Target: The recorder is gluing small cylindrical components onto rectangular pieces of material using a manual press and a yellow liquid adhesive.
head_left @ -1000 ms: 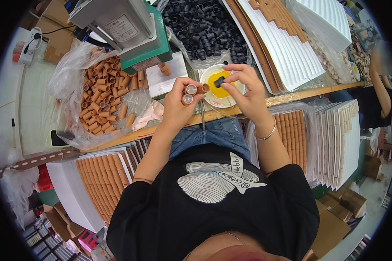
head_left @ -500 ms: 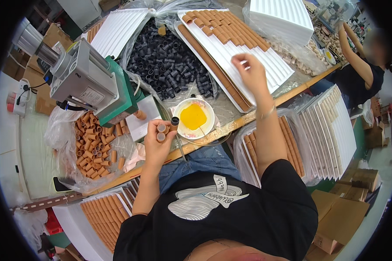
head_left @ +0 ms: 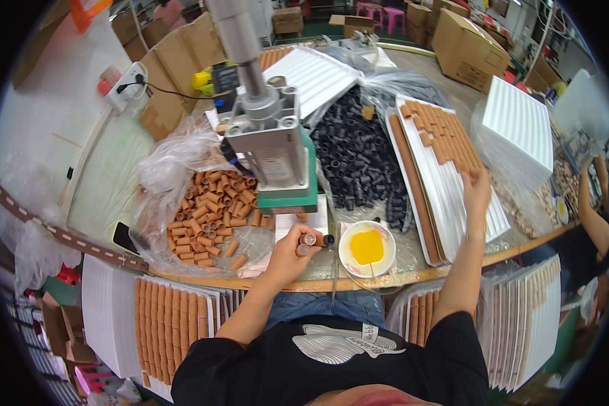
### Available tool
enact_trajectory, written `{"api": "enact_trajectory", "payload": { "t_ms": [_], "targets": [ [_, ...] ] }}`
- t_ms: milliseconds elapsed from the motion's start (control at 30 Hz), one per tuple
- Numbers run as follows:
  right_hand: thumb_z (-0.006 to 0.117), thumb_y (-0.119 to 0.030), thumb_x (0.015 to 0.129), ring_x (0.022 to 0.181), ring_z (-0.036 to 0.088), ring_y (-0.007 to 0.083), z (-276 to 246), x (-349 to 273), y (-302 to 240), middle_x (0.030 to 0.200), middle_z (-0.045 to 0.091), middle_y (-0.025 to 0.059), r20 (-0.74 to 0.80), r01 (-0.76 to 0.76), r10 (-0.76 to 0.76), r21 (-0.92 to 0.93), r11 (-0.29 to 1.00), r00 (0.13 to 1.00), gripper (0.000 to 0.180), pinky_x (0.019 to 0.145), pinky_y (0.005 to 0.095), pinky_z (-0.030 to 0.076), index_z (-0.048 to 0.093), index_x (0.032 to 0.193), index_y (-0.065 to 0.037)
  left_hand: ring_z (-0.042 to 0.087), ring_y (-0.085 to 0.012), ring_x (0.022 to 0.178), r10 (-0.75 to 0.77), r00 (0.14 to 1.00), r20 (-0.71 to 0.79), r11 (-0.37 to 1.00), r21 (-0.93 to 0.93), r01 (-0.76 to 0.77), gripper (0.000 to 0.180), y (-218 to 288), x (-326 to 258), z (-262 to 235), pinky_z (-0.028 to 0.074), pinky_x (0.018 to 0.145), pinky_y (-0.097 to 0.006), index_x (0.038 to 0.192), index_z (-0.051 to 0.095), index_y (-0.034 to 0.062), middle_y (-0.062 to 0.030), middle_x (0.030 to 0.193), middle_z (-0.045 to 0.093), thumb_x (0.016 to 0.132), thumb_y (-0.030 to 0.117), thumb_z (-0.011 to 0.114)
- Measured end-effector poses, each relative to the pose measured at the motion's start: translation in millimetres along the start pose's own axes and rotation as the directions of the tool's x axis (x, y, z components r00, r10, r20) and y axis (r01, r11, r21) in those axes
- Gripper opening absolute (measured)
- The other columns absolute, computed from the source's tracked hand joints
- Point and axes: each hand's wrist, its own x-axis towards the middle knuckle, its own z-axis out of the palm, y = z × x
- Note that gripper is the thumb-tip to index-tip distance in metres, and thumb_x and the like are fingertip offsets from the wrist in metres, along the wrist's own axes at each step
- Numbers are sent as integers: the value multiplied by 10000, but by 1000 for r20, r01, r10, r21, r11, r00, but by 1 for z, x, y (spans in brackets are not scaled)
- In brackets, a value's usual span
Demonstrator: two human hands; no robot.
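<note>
My left hand (head_left: 284,260) is closed round a few short brown tubes (head_left: 308,239), their open ends facing up. A black ring-like fitting (head_left: 328,240) sticks out at its fingertips, beside a white bowl of yellow liquid (head_left: 373,269). Farther right, my right hand (head_left: 477,196) has its fingertips pinched together at the lower end of the rows of brown tubes (head_left: 446,139) on a white ridged tray (head_left: 457,196). Whatever is between those fingertips is hidden. A grey and green press (head_left: 274,149) stands just beyond my left hand.
Loose brown tubes (head_left: 213,213) lie heaped on plastic at the left. Black fittings (head_left: 358,155) form a pile in the middle. White ridged sheets (head_left: 517,128) are stacked at the right. Filled trays (head_left: 172,325) stand below the wooden table edge (head_left: 413,277). Another person's arm (head_left: 592,196) shows far right.
The whole view has swung, so the table sits farther right in it. My right hand has come down to the tube rows on the tray. My left hand still holds its tubes.
</note>
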Motion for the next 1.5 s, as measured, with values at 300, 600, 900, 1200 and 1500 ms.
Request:
{"api": "enact_trajectory", "payload": {
  "t_ms": [300, 600, 900, 1200, 1500],
  "targets": [
    [758, -128, 751, 677, 647, 282, -28, -179, -186, 784, 661, 111, 555, 254, -481, 437, 863, 679, 216, 624, 386, 499, 630, 903, -42, 632, -298, 821, 275, 955, 109, 907, 300, -295, 251, 20, -3, -12, 500, 651, -376, 970, 535, 113, -53, 844, 632, 762, 45, 658],
    [685, -40, 715, 831, 586, 340, -2, -198, -216, 848, 590, 149, 560, 428, -676, 524, 737, 479, 223, 716, 419, 477, 617, 927, -30, 605, -282, 785, 429, 883, 192, 823, 321, -469, 247, 15, -20, -30, 498, 647, -370, 923, 564, 91, -72, 814, 609, 697, 39, 650],
    [685, -85, 756, 771, 636, 368, 58, -173, -209, 804, 650, 159, 585, 145, -476, 521, 841, 657, 251, 669, 433, 492, 524, 943, -41, 648, -189, 910, 76, 959, -272, 992, 115, -46, 366, -30, 21, -55, 497, 777, -311, 1125, 537, -7, -104, 1088, 677, 816, 80, 713],
    [757, -190, 690, 908, 544, 337, 107, -190, -228, 897, 594, 113, 544, 221, -444, 426, 877, 712, 203, 734, 458, 434, 645, 840, -111, 612, -230, 939, 7, 995, -96, 998, 58, -1, 428, -34, 36, -60, 475, 818, -350, 1120, 446, 48, -135, 992, 594, 773, 17, 696],
    [823, -264, 686, 873, 565, 259, 62, -197, -224, 1016, 571, 128, 418, 444, -528, 286, 849, 739, 539, 742, 364, 467, 594, 1124, -47, 500, -136, 962, 130, 989, -68, 984, -113, -137, 425, -27, -28, -87, 418, 862, -289, 1092, 427, 70, -30, 985, 513, 800, 96, 735]
  ]
}}
